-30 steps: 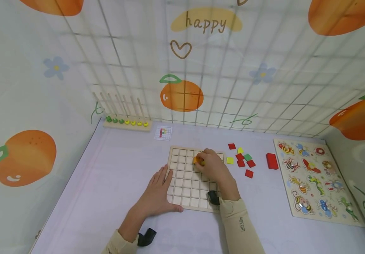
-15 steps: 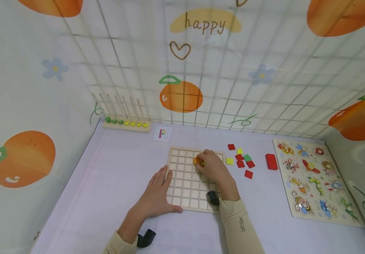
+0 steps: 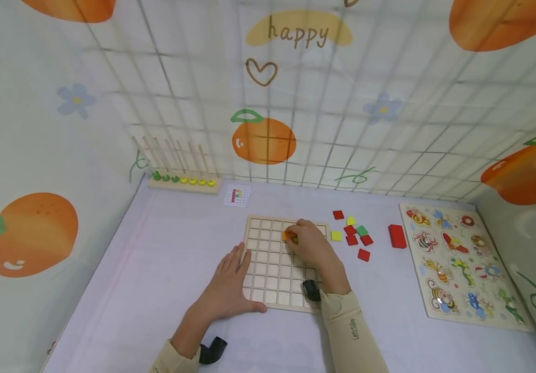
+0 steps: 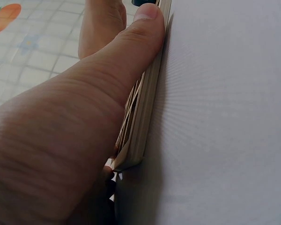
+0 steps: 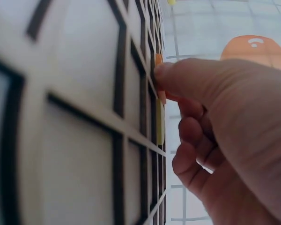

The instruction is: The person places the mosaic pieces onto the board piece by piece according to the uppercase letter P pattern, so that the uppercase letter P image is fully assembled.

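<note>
On the table lies a wooden grid board [image 3: 272,269] with square cells. My left hand [image 3: 226,287] rests along its left side with fingers straight; in the left wrist view the thumb [image 4: 136,35] lies against the board's near edge. Over the upper cells, my right hand [image 3: 312,246] pinches an orange tile [image 3: 284,235] at the board. From the right wrist, that orange tile [image 5: 158,59] shows at the thumb tip, and a yellow tile [image 5: 160,122] sits in the grid beside it. The right hand hides part of the board's upper right.
Several loose tiles, including a red tile [image 3: 364,255], a green tile [image 3: 360,230] and a yellow tile [image 3: 336,236], lie right of the board. Beyond them are a red block [image 3: 397,236] and an insect puzzle [image 3: 464,267]. A pattern card [image 3: 237,196] and bead-peg stand [image 3: 184,184] are behind.
The whole head view has shifted slightly left. Both hands keep their places on the board, and the right hand still pinches the orange tile.
</note>
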Demonstrator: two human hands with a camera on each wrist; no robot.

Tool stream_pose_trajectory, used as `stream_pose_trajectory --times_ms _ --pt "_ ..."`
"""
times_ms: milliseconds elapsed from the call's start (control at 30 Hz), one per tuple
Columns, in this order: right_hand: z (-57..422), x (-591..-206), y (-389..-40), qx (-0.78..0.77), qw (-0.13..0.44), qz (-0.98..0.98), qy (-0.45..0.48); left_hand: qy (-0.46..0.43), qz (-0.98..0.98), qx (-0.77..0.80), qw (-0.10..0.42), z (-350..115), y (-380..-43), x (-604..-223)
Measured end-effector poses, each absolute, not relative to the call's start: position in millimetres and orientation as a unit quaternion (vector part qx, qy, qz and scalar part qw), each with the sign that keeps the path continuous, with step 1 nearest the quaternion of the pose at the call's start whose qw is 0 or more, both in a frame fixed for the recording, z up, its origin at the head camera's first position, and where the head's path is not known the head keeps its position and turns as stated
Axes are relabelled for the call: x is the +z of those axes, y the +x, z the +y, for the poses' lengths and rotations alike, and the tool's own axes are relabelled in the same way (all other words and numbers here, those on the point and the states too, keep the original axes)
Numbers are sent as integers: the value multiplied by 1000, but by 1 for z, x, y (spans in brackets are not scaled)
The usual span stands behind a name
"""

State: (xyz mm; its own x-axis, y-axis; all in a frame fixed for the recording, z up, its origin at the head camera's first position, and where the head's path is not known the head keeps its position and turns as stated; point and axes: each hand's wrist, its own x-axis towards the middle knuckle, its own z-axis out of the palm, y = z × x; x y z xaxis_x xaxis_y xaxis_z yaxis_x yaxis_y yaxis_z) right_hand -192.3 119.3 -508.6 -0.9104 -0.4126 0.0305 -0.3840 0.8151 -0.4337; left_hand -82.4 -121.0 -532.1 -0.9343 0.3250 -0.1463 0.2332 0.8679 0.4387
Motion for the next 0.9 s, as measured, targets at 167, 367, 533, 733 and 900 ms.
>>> stream_pose_trajectory --times_ms 167,367,533,733,900 --pt "118 -508 -193 -230 44 952 -196 144 959 218 106 -122 -83 -531" --pt "118 -509 -194 -237 43 951 -194 145 961 213 102 -121 -83 -533" --pt "119 -510 -194 -241 46 950 -193 145 960 216 102 -121 -83 -535" --pt "118 -509 -194 -246 42 949 -194 143 961 214 102 -121 -83 -535" --pt "118 -508 -193 -251 44 948 -192 141 960 217 106 -121 -82 -534"
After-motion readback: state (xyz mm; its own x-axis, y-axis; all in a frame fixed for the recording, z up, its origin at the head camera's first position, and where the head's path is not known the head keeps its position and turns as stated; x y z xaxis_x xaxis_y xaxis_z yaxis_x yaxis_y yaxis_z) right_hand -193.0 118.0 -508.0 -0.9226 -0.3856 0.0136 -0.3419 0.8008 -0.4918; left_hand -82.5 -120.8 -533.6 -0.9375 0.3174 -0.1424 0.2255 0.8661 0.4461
